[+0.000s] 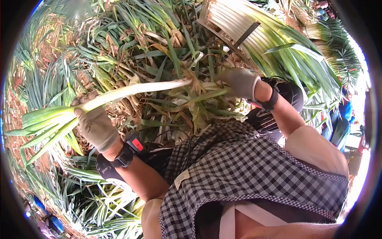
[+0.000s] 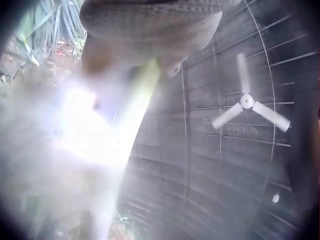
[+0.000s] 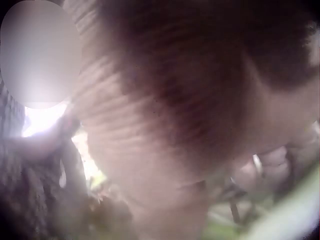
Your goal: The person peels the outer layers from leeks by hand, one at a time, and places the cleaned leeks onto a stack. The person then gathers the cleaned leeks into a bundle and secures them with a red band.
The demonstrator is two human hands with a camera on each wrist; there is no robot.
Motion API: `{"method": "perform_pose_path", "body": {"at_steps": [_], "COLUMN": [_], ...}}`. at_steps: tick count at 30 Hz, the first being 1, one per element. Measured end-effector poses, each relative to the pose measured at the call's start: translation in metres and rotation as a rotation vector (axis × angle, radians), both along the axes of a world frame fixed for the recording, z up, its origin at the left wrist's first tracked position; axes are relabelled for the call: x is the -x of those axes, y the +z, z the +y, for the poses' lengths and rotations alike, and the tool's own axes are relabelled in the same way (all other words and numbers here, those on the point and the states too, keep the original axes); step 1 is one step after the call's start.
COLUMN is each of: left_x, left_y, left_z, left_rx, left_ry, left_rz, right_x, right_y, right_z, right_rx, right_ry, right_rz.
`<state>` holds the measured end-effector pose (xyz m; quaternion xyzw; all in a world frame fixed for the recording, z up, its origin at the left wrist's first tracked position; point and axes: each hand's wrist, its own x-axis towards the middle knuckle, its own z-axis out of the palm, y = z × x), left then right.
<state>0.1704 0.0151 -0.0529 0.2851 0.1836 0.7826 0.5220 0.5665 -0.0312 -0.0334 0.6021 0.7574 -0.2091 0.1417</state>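
In the head view my gloved left hand grips a leek just below its spreading green leaves. Its white shank points right, with the roots at the far end. My gloved right hand, blurred, is just beyond the roots. A loose outer leaf runs into its curled fingers. In the left wrist view the glove is wrapped around the pale stalk, partly lost in glare. The right wrist view is mostly filled by the blurred glove, which hides the fingertips.
A bundle of trimmed leeks lies in a metal-barred rack at upper right. Untrimmed leeks and peeled scraps cover the ground ahead. More leeks lie at lower left. A ceiling fan hangs overhead.
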Motion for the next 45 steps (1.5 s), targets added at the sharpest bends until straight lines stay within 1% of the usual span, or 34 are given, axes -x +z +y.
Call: {"method": "perform_pose_path", "body": {"at_steps": [1, 2, 3, 4, 5, 6, 7, 8, 10, 11, 12, 13, 15, 16, 17, 19, 20, 22, 26, 28, 29, 31, 32, 33, 35, 36, 37, 39, 40, 41, 43, 45], "left_x": [-0.006, -0.013, -0.022, -0.032, -0.038, -0.041, -0.046, -0.051, -0.056, -0.058, -0.06, -0.057, -0.054, -0.058, -0.058, -0.057, -0.057, -0.056, -0.053, -0.057, -0.057, -0.055, -0.049, -0.048, -0.048, -0.048, -0.047, -0.045, -0.041, -0.034, -0.015, 0.008], "left_y": [0.001, 0.002, 0.003, 0.011, 0.011, 0.012, 0.012, 0.016, 0.016, 0.017, 0.018, 0.015, 0.008, 0.011, 0.011, 0.011, 0.01, 0.008, 0.004, 0.005, 0.005, 0.004, -0.001, -0.003, 0.0, 0.002, 0.003, 0.005, 0.005, 0.004, 0.001, -0.002], "left_z": [0.001, 0.002, 0.001, -0.005, -0.007, -0.009, -0.009, -0.011, -0.014, -0.017, -0.018, -0.018, -0.017, -0.018, -0.018, -0.018, -0.018, -0.018, -0.017, -0.017, -0.017, -0.02, -0.018, -0.019, -0.02, -0.022, -0.022, -0.021, -0.019, -0.017, -0.012, -0.01], "left_rx": [-0.001, -0.045, -0.09, -0.006, -0.006, 0.002, 0.011, 0.073, 0.053, 0.032, 0.099, 0.104, 0.06, 0.084, 0.089, 0.041, 0.044, 0.052, -0.001, -0.088, -0.088, -0.183, -0.217, -0.215, -0.159, -0.117, -0.117, -0.075, -0.048, -0.047, -0.031, 0.003], "left_ry": [-0.005, -0.07, -0.134, -0.067, -0.068, -0.117, -0.163, -0.12, -0.095, -0.075, -0.01, -0.002, -0.041, 0.009, 0.008, -0.041, -0.042, -0.071, -0.112, -0.172, -0.172, -0.279, -0.339, -0.345, -0.435, -0.43, -0.426, -0.422, -0.422, -0.421, -0.37, -0.322], "left_rz": [0.002, -0.023, -0.05, -0.009, -0.01, -0.061, -0.11, -0.089, -0.055, -0.02, 0.023, 0.02, 0.072, 0.111, 0.108, 0.044, 0.042, -0.055, -0.038, -0.081, -0.082, -0.146, -0.106, -0.106, -0.298, -0.383, -0.384, -0.509, -0.531, -0.532, -0.512, -0.572], "right_x": [0.014, 0.032, 0.053, 0.076, 0.097, 0.115, 0.131, 0.145, 0.162, 0.167, 0.17, 0.173, 0.175, 0.176, 0.178, 0.181, 0.18, 0.178, 0.172, 0.168, 0.167, 0.16, 0.157, 0.153, 0.147, 0.142, 0.137, 0.121, 0.112, 0.101, 0.076, 0.042], "right_y": [0.014, 0.028, 0.037, 0.044, 0.051, 0.045, 0.05, 0.047, 0.036, 0.028, 0.021, 0.02, 0.019, 0.019, 0.02, 0.021, 0.016, 0.003, 0.005, 0.011, 0.009, 0.004, 0.002, 0.002, 0.009, 0.01, 0.008, 0.004, 0.018, 0.017, 0.005, -0.019], "right_z": [0.007, 0.015, 0.024, 0.031, 0.037, 0.046, 0.05, 0.052, 0.06, 0.064, 0.068, 0.067, 0.06, 0.056, 0.053, 0.047, 0.047, 0.046, 0.04, 0.036, 0.038, 0.044, 0.044, 0.042, 0.037, 0.032, 0.027, 0.018, 0.011, 0.004, -0.011, -0.023], "right_rx": [-0.219, -0.442, -0.481, -0.519, -0.469, -0.511, -0.399, -0.382, -0.356, -0.245, -0.133, -0.125, -0.192, -0.222, -0.217, -0.387, -0.383, -0.479, -0.433, -0.397, -0.396, -0.342, -0.275, -0.277, -0.173, -0.165, -0.163, -0.18, -0.108, -0.106, -0.069, -0.084], "right_ry": [0.1, 0.2, 0.219, 0.24, 0.246, 0.279, 0.266, 0.261, 0.261, 0.255, 0.246, 0.252, 0.3, 0.298, 0.297, 0.324, 0.323, 0.288, 0.258, 0.201, 0.2, 0.473, 0.5, 0.494, 0.557, 0.533, 0.536, 0.518, 0.481, 0.482, 0.367, 0.349], "right_rz": [0.229, 0.453, 0.548, 0.642, 0.689, 0.729, 0.678, 0.697, 0.714, 0.746, 0.778, 0.777, 0.696, 0.644, 0.642, 0.478, 0.476, 0.628, 0.701, 0.816, 0.816, 0.883, 0.874, 0.874, 0.731, 0.807, 0.806, 0.819, 0.813, 0.813, 0.724, 0.726]}}
